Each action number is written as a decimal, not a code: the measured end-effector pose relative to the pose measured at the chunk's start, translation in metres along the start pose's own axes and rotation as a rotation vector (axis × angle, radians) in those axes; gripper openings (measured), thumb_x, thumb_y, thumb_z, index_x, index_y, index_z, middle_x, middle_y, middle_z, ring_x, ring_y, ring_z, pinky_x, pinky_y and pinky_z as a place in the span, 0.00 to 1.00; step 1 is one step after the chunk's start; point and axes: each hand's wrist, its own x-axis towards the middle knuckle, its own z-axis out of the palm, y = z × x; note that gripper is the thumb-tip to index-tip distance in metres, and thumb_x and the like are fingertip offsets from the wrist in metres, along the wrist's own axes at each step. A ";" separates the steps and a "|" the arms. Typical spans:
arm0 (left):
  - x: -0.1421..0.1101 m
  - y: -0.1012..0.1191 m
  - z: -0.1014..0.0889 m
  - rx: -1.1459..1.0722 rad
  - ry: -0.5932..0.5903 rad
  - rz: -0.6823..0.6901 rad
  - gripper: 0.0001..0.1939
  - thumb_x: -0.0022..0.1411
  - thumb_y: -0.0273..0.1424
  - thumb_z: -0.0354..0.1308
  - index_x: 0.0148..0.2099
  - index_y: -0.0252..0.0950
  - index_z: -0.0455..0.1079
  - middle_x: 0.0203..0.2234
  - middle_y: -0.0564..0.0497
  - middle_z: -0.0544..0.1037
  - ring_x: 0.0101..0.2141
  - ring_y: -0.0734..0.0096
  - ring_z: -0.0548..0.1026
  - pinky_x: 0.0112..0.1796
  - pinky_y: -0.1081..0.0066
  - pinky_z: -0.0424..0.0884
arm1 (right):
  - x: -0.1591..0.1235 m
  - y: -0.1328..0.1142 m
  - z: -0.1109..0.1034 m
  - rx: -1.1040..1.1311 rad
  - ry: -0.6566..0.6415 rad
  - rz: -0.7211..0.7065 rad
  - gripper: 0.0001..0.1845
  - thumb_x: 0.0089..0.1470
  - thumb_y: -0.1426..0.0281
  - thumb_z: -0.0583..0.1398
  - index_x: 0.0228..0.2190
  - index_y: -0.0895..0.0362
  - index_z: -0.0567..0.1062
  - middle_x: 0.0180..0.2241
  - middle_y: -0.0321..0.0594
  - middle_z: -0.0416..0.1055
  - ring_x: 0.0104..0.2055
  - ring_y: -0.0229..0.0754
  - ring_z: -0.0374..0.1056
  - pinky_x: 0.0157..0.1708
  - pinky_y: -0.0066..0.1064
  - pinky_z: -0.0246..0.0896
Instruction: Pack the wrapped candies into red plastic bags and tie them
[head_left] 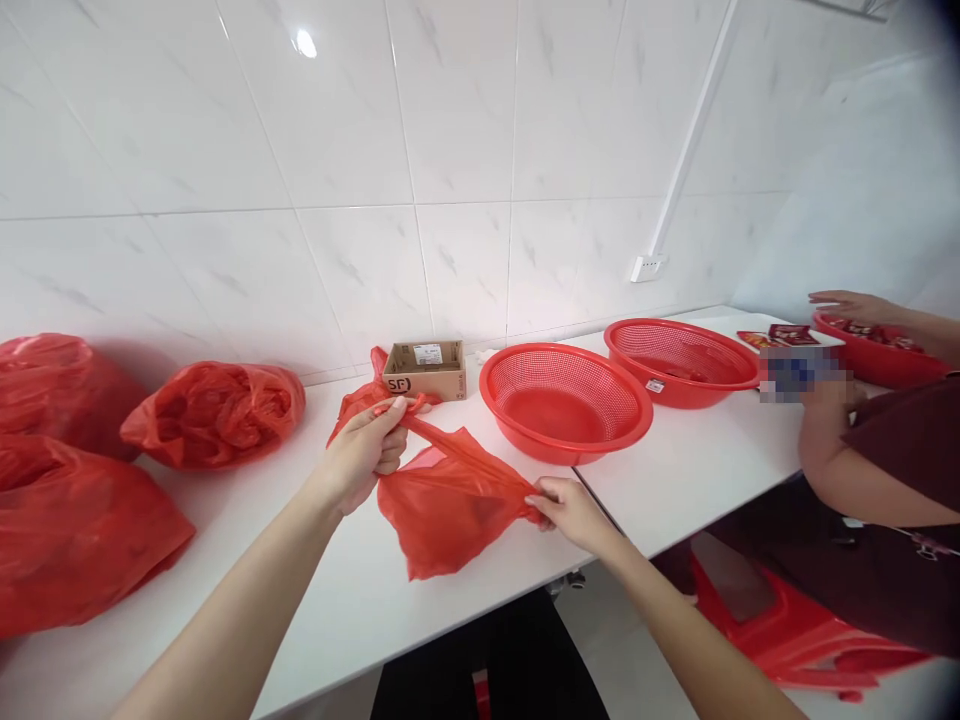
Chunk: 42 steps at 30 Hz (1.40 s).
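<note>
A thin red plastic bag (457, 500) is stretched between my two hands over the white table. My left hand (367, 450) is closed on its upper left end, where the film is twisted into a narrow strip. At the lower right, my right hand (564, 508) pinches a gathered corner. The bag hangs slack and looks flat between them. Just behind my left hand stand an open cardboard box (427, 372) and another piece of red plastic bag (360, 400). The nearest red basket (566, 400), with perforated walls, is behind my right hand.
Stuffed red bags (82, 540) crowd the left, with a smaller open-topped one (217, 415) near the wall. A second red basket (682, 365) sits to the right. Beyond it, a co-worker's arm (832, 460) is beside a red basin (885, 355) of small packets. A red stool (780, 620) stands below.
</note>
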 end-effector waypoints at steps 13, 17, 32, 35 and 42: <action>-0.003 -0.001 0.029 0.052 -0.176 -0.004 0.17 0.64 0.47 0.52 0.38 0.38 0.67 0.17 0.62 0.50 0.17 0.82 0.45 0.19 0.80 0.43 | 0.022 -0.146 -0.025 0.138 0.141 -0.585 0.11 0.60 0.64 0.58 0.43 0.53 0.74 0.40 0.38 0.75 0.41 0.37 0.71 0.41 0.31 0.64; -0.007 0.001 0.014 0.086 -0.135 0.039 0.17 0.65 0.45 0.51 0.43 0.37 0.70 0.20 0.56 0.66 0.20 0.79 0.61 0.23 0.79 0.59 | 0.008 -0.154 -0.017 -0.007 0.220 -0.706 0.06 0.59 0.66 0.58 0.34 0.55 0.75 0.39 0.39 0.72 0.42 0.38 0.69 0.45 0.33 0.63; -0.010 -0.028 0.021 1.120 0.171 0.921 0.12 0.64 0.24 0.50 0.46 0.38 0.72 0.41 0.48 0.76 0.39 0.71 0.75 0.34 0.73 0.71 | 0.034 -0.120 0.007 0.484 -0.274 -0.450 0.16 0.65 0.59 0.51 0.48 0.52 0.69 0.24 0.31 0.67 0.30 0.36 0.69 0.41 0.34 0.65; -0.013 -0.038 0.009 1.158 0.164 0.957 0.13 0.67 0.29 0.51 0.52 0.38 0.71 0.41 0.48 0.78 0.39 0.70 0.76 0.36 0.73 0.72 | 0.032 -0.120 0.000 0.298 -0.086 -0.477 0.15 0.63 0.60 0.53 0.31 0.56 0.71 0.29 0.33 0.68 0.32 0.35 0.66 0.36 0.29 0.62; -0.072 -0.087 -0.043 1.062 0.079 0.631 0.11 0.67 0.35 0.50 0.36 0.41 0.72 0.32 0.50 0.77 0.39 0.63 0.73 0.39 0.68 0.69 | 0.063 -0.082 -0.042 0.146 0.206 -0.237 0.14 0.60 0.62 0.54 0.27 0.56 0.69 0.28 0.37 0.73 0.34 0.40 0.72 0.38 0.32 0.65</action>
